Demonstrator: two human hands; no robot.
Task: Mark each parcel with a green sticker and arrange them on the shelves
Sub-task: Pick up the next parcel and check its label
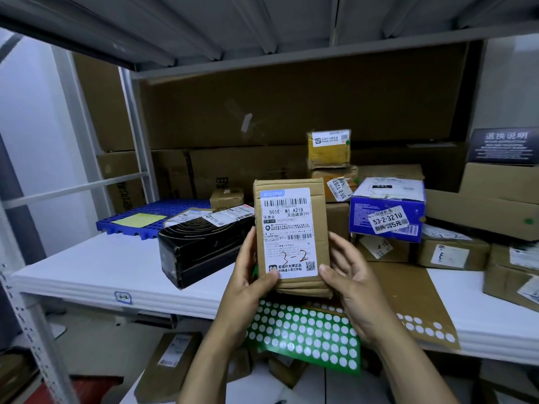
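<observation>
I'm looking at a white shelf (87, 272) under a grey metal deck, its back lined with cardboard sheets (291, 106). A blue plastic grid (151, 220) lies at the back left corner, and a black box (204, 252) sits nearer the middle. A green sticker sheet (306, 336) dotted with white circles hangs over the front edge. Toward the right, a blue box (385, 211) rests on brown cartons (452, 252). The left hand (250, 278) and right hand (347, 275) curl round the lower sides of a brown parcel (291, 237), thumbs on its white label. They hold it upright above the sticker sheet at the shelf's front edge.
</observation>
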